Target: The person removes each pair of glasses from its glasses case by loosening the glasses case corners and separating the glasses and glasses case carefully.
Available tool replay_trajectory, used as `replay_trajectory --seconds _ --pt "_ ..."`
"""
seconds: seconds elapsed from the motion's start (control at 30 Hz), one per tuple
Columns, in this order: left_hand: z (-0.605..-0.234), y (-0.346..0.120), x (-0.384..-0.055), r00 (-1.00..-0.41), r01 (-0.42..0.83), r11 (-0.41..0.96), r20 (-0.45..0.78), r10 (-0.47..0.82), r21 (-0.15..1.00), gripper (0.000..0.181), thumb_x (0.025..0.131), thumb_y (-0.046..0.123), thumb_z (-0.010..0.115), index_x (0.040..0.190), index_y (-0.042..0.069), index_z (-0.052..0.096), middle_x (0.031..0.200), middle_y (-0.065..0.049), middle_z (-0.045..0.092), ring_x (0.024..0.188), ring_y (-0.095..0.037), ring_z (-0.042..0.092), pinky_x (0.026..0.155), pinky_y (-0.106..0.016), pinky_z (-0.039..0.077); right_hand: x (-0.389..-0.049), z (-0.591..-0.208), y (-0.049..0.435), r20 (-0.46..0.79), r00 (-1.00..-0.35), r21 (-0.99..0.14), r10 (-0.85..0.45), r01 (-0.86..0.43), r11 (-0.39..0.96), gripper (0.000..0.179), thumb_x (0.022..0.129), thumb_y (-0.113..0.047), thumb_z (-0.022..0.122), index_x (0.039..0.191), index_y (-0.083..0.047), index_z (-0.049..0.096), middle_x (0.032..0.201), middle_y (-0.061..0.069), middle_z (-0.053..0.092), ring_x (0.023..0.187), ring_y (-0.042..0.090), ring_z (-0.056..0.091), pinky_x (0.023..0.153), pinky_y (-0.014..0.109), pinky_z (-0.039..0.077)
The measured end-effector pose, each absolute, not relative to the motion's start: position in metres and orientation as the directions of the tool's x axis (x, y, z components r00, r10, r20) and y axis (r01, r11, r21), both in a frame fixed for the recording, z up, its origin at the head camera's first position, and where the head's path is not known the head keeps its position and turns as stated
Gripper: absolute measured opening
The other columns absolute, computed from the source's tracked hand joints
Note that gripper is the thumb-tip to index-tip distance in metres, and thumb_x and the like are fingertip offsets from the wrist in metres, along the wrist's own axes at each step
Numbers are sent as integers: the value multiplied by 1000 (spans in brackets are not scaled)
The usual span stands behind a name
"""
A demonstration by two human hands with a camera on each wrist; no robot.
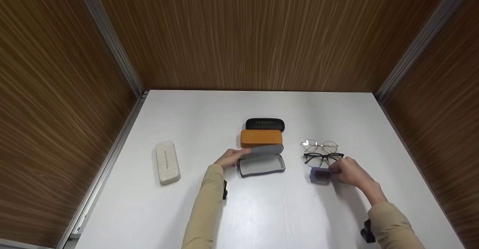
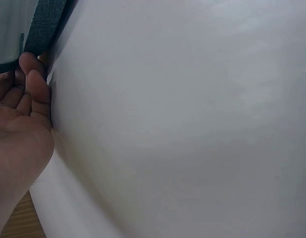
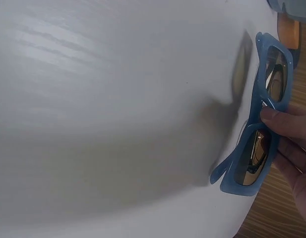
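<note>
My left hand (image 1: 229, 158) grips the left end of a grey glasses case (image 1: 262, 173), its lid raised on the far side and its pale inside bare. In the left wrist view the fingertips pinch the corner of the case (image 2: 45, 25) by the hinge. To the right, my right hand (image 1: 351, 172) holds a pair of blue sunglasses (image 3: 260, 72) by the bridge, thumb on the near side, temples folded behind dark lenses. Just beyond that hand lie black-framed glasses (image 1: 316, 154), partly covered by it, and thin metal-framed glasses (image 1: 318, 144).
Behind the grey case sit an orange glasses case (image 1: 261, 138) and a black one (image 1: 265, 124), both closed. A closed white case (image 1: 167, 163) lies farther left on the white table (image 1: 209, 118). Wood-patterned panels (image 1: 239, 35) enclose the back and sides.
</note>
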State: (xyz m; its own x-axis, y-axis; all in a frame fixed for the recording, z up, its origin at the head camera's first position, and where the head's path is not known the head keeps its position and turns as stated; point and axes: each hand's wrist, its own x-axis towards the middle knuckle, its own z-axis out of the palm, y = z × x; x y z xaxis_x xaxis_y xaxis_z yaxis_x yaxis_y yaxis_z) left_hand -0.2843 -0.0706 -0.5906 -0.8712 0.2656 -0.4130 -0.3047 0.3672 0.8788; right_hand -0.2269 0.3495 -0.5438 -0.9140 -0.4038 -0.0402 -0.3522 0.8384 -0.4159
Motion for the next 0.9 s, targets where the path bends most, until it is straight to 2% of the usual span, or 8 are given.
replay_trajectory --seconds 0.2,0.33,0.43,0.6,0.9 --pt "-590 -70 -283 -873 -313 376 -421 248 872 89 87 68 59 144 0 53 154 -12 49 133 -26 49 111 -43 43 -228 -547 351 -37 -917 -412 -398 -349 842 26 70 18 68 93 7 77 88 21 77 86 40 74 76 51 60" --pt "-589 -69 -283 -876 -312 363 -414 248 878 85 89 66 60 143 0 54 150 -10 51 124 -21 49 99 -33 43 -229 -549 350 -80 -928 -413 -364 -301 860 27 73 18 69 97 8 76 93 24 76 91 42 73 81 52 60" --pt "-588 -69 -283 -877 -314 354 -413 248 881 83 90 64 60 142 1 55 149 -9 51 122 -20 48 96 -31 41 -229 -551 350 -101 -935 -411 -340 -272 870 26 75 16 70 100 9 75 96 25 76 95 44 73 84 53 59" --pt "-586 -68 -281 -875 -319 348 -415 250 881 82 91 63 59 143 0 54 152 -10 50 129 -23 48 108 -39 40 -229 -553 350 -86 -934 -411 -345 -282 867 24 77 15 72 99 8 75 96 24 76 93 42 73 83 53 59" --pt "-585 -68 -279 -877 -328 354 -421 230 876 87 89 64 60 146 0 50 156 -13 46 141 -28 44 118 -46 37 -230 -551 349 -71 -931 -385 -357 -305 871 29 74 19 68 99 7 75 95 23 76 93 43 72 84 55 58"
